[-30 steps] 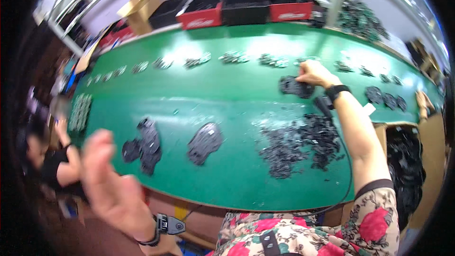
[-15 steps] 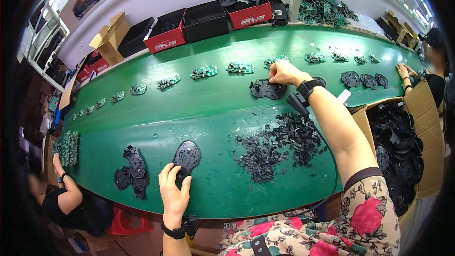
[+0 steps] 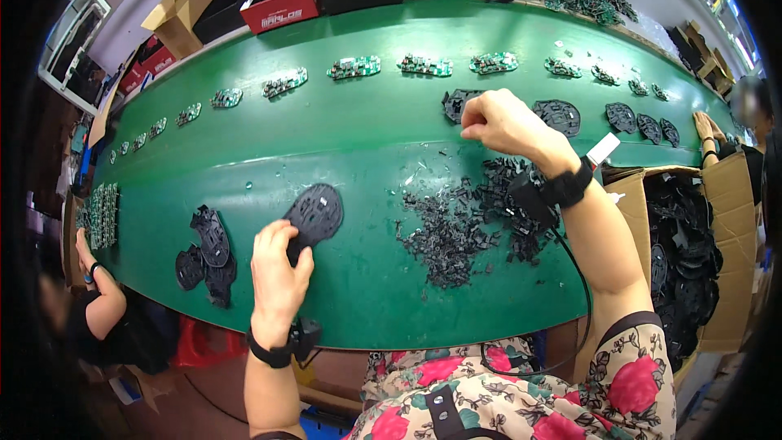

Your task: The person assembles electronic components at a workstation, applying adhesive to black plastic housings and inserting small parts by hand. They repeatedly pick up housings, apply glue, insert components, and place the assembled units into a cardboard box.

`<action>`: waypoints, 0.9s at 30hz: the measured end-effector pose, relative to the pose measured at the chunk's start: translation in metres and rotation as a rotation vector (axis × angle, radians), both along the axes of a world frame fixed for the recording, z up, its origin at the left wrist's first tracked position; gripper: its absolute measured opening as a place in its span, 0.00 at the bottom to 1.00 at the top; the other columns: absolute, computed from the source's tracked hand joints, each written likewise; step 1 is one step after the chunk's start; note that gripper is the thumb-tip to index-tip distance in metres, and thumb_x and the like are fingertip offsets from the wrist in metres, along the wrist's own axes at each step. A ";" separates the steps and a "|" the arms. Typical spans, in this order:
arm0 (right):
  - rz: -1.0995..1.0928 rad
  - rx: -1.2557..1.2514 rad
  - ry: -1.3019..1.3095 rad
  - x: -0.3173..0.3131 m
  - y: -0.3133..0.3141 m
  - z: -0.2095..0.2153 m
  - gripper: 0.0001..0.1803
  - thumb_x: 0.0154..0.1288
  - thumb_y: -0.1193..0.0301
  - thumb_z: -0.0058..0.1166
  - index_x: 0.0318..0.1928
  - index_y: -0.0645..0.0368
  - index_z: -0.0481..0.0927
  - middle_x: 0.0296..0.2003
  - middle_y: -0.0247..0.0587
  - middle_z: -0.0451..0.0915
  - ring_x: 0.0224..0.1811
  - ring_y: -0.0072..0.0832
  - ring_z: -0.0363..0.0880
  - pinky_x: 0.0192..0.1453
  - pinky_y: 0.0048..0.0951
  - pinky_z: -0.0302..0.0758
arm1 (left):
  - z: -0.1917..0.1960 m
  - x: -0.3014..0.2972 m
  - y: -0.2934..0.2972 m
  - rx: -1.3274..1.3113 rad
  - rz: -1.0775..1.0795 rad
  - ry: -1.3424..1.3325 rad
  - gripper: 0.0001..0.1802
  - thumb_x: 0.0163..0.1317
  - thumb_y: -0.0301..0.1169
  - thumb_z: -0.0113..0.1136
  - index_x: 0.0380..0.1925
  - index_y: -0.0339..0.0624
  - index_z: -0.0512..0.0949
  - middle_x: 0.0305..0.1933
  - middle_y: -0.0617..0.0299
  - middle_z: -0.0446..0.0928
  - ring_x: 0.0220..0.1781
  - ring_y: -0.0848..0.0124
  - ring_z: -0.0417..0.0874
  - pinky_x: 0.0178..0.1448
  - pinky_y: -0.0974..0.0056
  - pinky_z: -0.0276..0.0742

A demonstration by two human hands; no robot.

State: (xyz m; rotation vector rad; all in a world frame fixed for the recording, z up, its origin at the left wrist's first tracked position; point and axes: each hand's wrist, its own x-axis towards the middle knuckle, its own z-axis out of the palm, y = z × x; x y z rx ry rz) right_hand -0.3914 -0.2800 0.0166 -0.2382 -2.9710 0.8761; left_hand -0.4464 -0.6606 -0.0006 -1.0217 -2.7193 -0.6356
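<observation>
My left hand (image 3: pixel 278 277) pinches the near end of a black oval plastic shell (image 3: pixel 318 210) on the green table, thumb on one side and fingers on the other. My right hand (image 3: pixel 513 126) is raised with its fingers curled together; whatever the fingertips hold, if anything, is hidden. Just behind it a dark plastic casing (image 3: pixel 459 103) lies partly covered by the hand. A similar black shell (image 3: pixel 558 116) rests to its right. Below the right hand spreads a heap of small black plastic bits (image 3: pixel 452 236). Several stacked black shells (image 3: pixel 213 240) lie left of my left hand.
Green circuit boards (image 3: pixel 426 65) run in a row across the table (image 3: pixel 366 310). Red and black boxes (image 3: pixel 281 6) line the back edge. A carton of black parts (image 3: pixel 725 261) stands at right. Co-workers' hands (image 3: pixel 707 132) show at both ends. A cable hangs from my right wrist.
My right hand has drawn back toward me from over the dark casing, fingers now curled. The shell by my left hand has shifted slightly away and turned. The whole view has tilted.
</observation>
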 end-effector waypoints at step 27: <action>0.164 0.002 0.067 0.036 -0.040 -0.018 0.05 0.56 0.79 0.55 0.33 0.64 0.73 0.31 0.49 0.76 0.39 0.47 0.76 0.41 0.40 0.72 | -0.001 -0.109 0.125 0.108 -0.226 -0.015 0.17 0.55 0.29 0.64 0.46 0.38 0.79 0.58 0.52 0.74 0.60 0.57 0.75 0.64 0.59 0.68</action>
